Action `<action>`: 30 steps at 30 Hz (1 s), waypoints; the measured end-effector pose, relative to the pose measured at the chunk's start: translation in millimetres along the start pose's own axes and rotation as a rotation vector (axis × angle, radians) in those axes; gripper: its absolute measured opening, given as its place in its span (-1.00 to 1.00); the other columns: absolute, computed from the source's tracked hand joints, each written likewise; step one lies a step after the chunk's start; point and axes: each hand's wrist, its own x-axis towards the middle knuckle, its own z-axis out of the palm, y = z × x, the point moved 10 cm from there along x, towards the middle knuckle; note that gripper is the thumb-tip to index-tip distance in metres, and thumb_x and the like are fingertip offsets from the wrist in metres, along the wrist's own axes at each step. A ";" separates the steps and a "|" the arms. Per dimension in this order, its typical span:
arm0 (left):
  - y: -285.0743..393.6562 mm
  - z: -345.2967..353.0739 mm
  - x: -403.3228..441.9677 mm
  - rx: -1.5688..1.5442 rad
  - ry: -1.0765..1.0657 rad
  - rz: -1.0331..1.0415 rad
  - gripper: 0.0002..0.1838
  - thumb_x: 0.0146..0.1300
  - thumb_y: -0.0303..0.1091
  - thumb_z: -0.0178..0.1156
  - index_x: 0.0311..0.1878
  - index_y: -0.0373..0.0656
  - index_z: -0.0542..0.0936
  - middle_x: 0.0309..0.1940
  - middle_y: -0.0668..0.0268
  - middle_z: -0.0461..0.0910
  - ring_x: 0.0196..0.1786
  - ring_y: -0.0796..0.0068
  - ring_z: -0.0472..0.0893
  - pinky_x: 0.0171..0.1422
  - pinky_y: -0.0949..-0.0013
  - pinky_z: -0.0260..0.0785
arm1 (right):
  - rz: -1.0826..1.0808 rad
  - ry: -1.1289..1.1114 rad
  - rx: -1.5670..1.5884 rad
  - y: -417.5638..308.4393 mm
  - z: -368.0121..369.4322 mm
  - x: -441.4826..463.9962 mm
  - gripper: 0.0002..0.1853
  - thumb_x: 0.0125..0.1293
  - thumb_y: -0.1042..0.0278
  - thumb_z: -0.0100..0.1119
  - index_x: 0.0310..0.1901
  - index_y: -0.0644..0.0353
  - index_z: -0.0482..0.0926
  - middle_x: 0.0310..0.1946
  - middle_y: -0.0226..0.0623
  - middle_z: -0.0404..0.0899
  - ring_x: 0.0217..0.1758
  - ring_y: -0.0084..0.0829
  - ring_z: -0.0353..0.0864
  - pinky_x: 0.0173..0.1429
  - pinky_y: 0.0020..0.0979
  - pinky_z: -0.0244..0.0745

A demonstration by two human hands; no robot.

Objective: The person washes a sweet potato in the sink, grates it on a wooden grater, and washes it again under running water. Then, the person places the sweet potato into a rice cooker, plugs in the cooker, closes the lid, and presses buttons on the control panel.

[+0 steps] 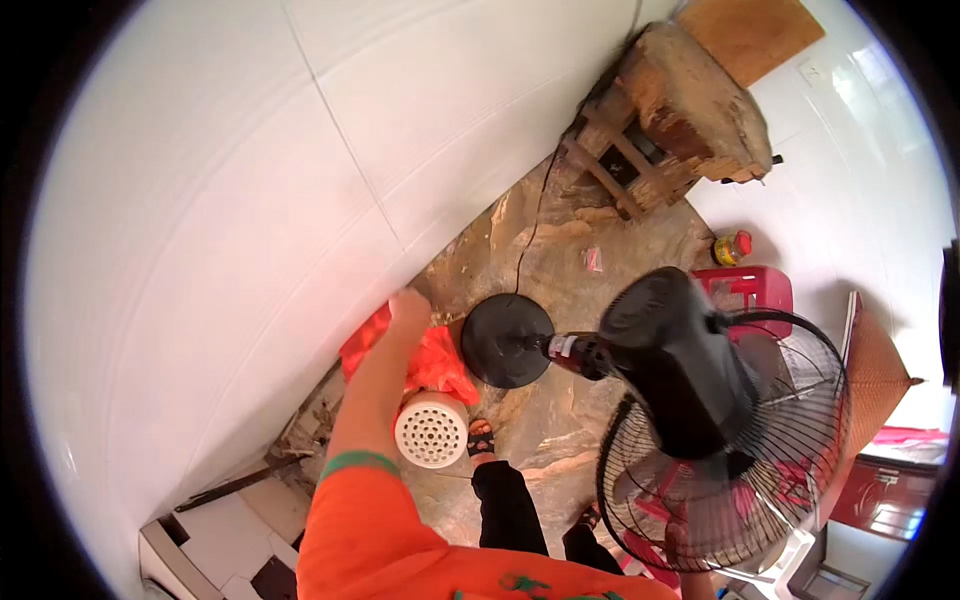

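Note:
My left hand point(409, 306) reaches forward beside the white wall. Its fingers look closed on a red plastic bag point(440, 362), which hangs on both sides of my forearm. Right below the bag is a round cream stool top point(431, 432) with many holes, close to my sandalled foot. My right hand point(690, 540) is low in the view, behind the wire cage of a black standing fan point(680, 390). The cage blurs and covers its fingers, so what it holds or touches is hidden.
The fan's round black base point(507, 340) stands on the brown patterned floor, its cord running to the wall. A wooden stump seat point(690, 95) fills the far corner. Near the right wall are a red-capped jar point(733, 247), a red plastic stool point(760, 290) and a woven conical hat point(880, 370).

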 end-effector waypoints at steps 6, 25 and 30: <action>14.4 -59.1 -188.1 -0.472 0.187 -0.183 -0.84 0.10 -0.37 0.07 -0.33 -0.23 0.57 -0.32 0.01 0.56 -0.20 0.03 0.58 -0.15 0.10 0.45 | -0.058 -0.090 0.106 -47.5 -12.1 -1.4 -0.66 0.11 0.34 0.16 -0.09 0.14 0.31 -0.44 -0.24 0.42 -0.63 -0.35 0.44 -0.66 -0.33 0.35; 443.0 -71.2 -446.4 -0.439 -0.294 -0.028 -0.66 -0.05 -0.19 0.25 -0.33 -0.30 0.59 -0.48 0.08 0.59 -0.42 0.24 0.59 -0.44 0.24 0.37 | -0.106 -0.381 0.375 -225.7 -231.5 183.9 -0.74 0.19 0.15 0.11 -0.18 0.10 0.39 -0.57 -0.28 0.45 -0.65 -0.41 0.45 -0.68 -0.46 0.34; 483.5 -182.6 -373.0 -1.481 -0.029 -0.598 -0.67 -0.06 -0.28 0.19 -0.28 -0.35 0.55 -0.53 0.20 0.52 -0.46 0.42 0.52 -0.38 0.36 0.36 | -0.106 -0.543 0.505 -330.3 -218.2 213.4 -0.63 0.26 -0.04 -0.07 -0.12 0.09 0.37 -0.45 -0.25 0.49 -0.57 -0.43 0.46 -0.62 -0.50 0.34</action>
